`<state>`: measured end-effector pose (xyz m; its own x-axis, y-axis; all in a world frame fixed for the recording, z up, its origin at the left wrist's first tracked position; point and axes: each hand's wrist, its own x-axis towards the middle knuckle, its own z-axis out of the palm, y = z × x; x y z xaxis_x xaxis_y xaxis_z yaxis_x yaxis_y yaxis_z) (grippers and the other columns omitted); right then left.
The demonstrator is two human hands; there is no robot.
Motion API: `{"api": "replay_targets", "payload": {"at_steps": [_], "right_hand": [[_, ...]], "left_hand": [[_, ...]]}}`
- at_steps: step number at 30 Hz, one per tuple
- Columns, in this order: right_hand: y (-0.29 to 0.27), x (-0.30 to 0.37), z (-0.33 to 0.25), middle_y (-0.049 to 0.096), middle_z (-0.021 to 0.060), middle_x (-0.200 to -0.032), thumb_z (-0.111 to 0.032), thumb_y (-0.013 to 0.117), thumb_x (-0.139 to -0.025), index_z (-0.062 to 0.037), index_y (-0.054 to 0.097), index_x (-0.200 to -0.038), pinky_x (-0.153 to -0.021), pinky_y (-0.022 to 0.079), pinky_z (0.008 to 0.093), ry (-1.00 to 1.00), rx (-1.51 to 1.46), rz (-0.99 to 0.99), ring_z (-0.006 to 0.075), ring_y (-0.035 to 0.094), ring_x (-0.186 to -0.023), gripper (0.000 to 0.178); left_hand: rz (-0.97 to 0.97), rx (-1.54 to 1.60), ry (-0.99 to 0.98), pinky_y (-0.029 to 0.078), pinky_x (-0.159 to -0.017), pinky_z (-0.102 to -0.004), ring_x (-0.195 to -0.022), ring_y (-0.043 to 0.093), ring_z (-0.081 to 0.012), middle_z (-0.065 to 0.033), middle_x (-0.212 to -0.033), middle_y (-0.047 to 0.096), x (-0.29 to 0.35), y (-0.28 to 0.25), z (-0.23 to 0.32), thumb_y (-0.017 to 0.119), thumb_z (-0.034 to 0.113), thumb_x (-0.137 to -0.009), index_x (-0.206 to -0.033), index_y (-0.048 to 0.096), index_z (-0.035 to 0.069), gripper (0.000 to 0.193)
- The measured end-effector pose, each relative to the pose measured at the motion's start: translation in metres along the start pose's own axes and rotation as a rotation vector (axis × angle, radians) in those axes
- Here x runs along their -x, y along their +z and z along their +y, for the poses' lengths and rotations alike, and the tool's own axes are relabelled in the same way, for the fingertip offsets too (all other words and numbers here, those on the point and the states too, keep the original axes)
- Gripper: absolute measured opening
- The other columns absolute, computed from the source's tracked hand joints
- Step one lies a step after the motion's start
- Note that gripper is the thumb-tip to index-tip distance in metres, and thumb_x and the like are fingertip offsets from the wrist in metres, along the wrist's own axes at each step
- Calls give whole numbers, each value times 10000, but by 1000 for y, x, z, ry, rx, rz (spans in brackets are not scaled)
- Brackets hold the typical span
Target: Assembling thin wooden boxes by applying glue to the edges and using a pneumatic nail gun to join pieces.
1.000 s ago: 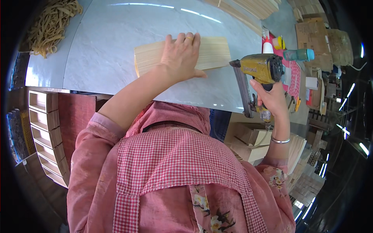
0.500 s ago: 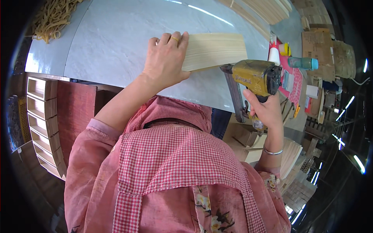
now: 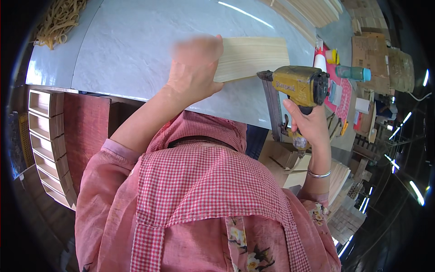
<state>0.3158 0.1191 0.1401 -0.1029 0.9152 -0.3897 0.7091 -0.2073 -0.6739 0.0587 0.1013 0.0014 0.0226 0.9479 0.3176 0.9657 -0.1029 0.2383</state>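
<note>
A pale wooden piece with a flat, grained upper face lies at the far middle, over the grey marbled tabletop. My left hand grips its left end, thumb along the near edge; the other fingers are blurred. In my right hand is a yellow and black pneumatic nail gun, fingers wrapped round its handle. The tip of the gun's nose is close to the near right corner of the wood; whether they touch I cannot tell. The underside of the wood is hidden.
Rubber bands are heaped at the far left. Open wooden boxes stand stacked below the table's left end. Long wooden strips lie at the far right, near a white bottle and a teal-capped bottle. Cardboard stands beyond.
The wooden piece and my left hand have shifted very slightly to the right. The nail gun has risen a touch and its body sits more level.
</note>
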Motion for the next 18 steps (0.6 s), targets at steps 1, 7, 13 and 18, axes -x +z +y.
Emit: {"api": "replay_targets", "payload": {"at_steps": [1,7,13,18], "right_hand": [[0,-1,-1,595,17,-620,-171,760,-892,6,660,-875,-391,395,239,1,27,0,100,483,-404,204],[3,9,-8,611,29,-662,-160,757,-893,13,660,-895,-386,393,240,-61,54,90,93,476,-407,199],[21,36,-26,693,74,-805,-110,758,-876,31,672,-987,-474,477,266,-10,48,77,134,590,-515,199],[55,41,-26,741,110,-967,-75,765,-857,33,674,-1089,-618,546,300,-309,39,-128,198,697,-709,272]], "left_hand": [[-31,4,-9,423,-954,-465,-1096,554,-283,-136,-1260,588,0,-2,0,801,412,-689,-1406,506,22,868],[59,195,-9,375,-1078,-531,-1285,503,-335,-165,-1383,549,14,-5,-19,868,462,-640,-1505,378,24,1086],[29,481,-36,266,-1200,-523,-1442,391,-330,-180,-1486,490,66,22,-68,914,483,-592,-1568,253,34,1261],[48,543,-107,233,-1230,-498,-1449,384,-301,-155,-1528,453,61,18,-60,923,387,-610,-1579,252,59,1224]]}}
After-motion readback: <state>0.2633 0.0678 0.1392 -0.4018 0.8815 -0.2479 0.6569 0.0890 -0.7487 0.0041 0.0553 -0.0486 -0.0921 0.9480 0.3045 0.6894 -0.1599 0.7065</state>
